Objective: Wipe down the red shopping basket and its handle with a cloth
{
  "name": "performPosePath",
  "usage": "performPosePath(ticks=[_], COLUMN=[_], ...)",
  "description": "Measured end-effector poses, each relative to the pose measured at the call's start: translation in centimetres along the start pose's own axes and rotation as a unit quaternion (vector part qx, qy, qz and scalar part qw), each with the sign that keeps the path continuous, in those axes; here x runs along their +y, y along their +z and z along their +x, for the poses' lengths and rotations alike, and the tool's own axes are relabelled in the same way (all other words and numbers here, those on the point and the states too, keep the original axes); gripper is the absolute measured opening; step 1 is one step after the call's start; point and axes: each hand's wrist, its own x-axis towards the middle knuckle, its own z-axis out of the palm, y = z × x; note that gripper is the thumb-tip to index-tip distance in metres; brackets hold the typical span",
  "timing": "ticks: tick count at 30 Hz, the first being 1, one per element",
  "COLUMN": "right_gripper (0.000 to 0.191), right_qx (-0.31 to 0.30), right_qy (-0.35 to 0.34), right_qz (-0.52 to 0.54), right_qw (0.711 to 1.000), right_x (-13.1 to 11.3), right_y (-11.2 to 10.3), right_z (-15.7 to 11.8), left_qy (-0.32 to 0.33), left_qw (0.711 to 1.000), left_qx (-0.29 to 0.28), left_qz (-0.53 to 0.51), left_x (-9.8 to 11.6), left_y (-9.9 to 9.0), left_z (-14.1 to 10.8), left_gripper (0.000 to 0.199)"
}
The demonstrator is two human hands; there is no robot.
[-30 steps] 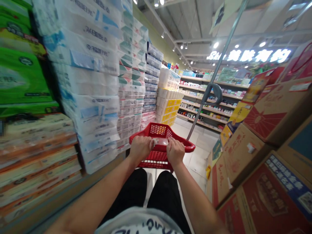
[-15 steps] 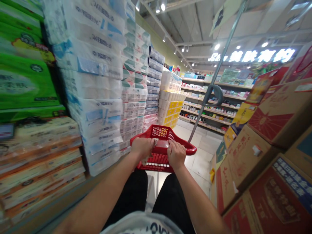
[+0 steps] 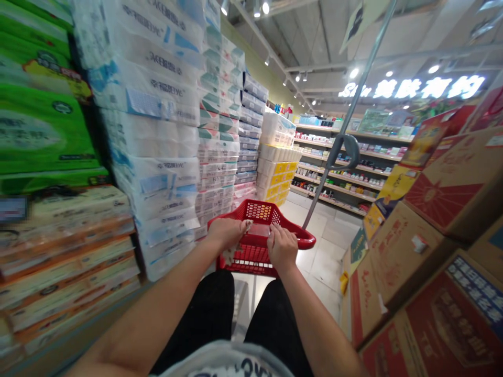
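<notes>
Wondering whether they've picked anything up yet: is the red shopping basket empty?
Apparently empty: the red shopping basket shows only its bare mesh walls, though the left hand and right hand on its handle hide part.

Head-worn camera on a shopper, looking forward and down from above the chest; the shirt front edges the bottom of the frame; close on the left hand, right hand and red shopping cart; wall shelves stand far down the aisle.
</notes>
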Motion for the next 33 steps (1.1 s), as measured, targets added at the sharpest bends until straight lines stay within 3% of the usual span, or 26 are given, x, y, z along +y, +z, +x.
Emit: performPosePath(ticks=[4,5,9,10,15,16,20,22,26,31,33], right_gripper=[0.028,0.028,0.028,0.029,0.029,0.029,0.029,0.029,0.03,0.029,0.029], right_qx=[-0.001,-0.004,-0.012,-0.014,-0.011,-0.011,-0.016,-0.017,-0.021,-0.015,-0.013], right_qy=[-0.001,-0.002,0.0,0.002,0.002,0.001,0.007,0.013,0.011,0.018,0.023], right_qz=[0.001,0.002,0.003,0.003,0.005,0.005,0.004,0.006,0.008,0.012,0.016], right_qw=[1.0,1.0,1.0,1.0,1.0,1.0,1.0,1.0,1.0,1.0,1.0], right_x=[-0.1,-0.1,0.0,0.0,0.0,0.0,0.1,0.1,0.1,0.1,0.1], right_y=[-0.3,-0.3,-0.4,-0.3,-0.2,-0.2,0.0,0.0,-0.1,-0.1,0.0], right_z=[0.1,0.1,0.0,0.0,-0.1,-0.2,-0.3,-0.3,-0.3,-0.3,-0.3], left_qy=[-0.017,-0.022,0.005,0.009,-0.025,-0.027,0.002,0.008,-0.02,0.015,0.028], left_qw=[0.995,0.996,0.998,0.998,0.994,0.994,0.999,0.999,0.995,0.999,0.999], left_qx=[0.091,0.081,-0.047,-0.054,0.094,0.091,-0.015,0.001,0.094,-0.012,0.003], left_qz=[0.022,0.025,0.027,0.028,0.043,0.046,0.046,0.04,0.038,0.034,0.028], left_x=[0.4,0.4,0.1,0.1,0.7,0.8,0.4,0.3,0.6,0.2,0.0], left_y=[0.1,0.1,-0.5,-0.6,-0.2,-0.1,-0.4,-0.3,-0.2,-0.4,-0.3], left_z=[-0.6,-0.5,0.4,0.5,-0.7,-0.7,0.0,-0.2,-1.0,-0.2,-0.3], left_gripper=[0.051,0.049,0.04,0.039,0.05,0.052,0.052,0.051,0.05,0.047,0.045])
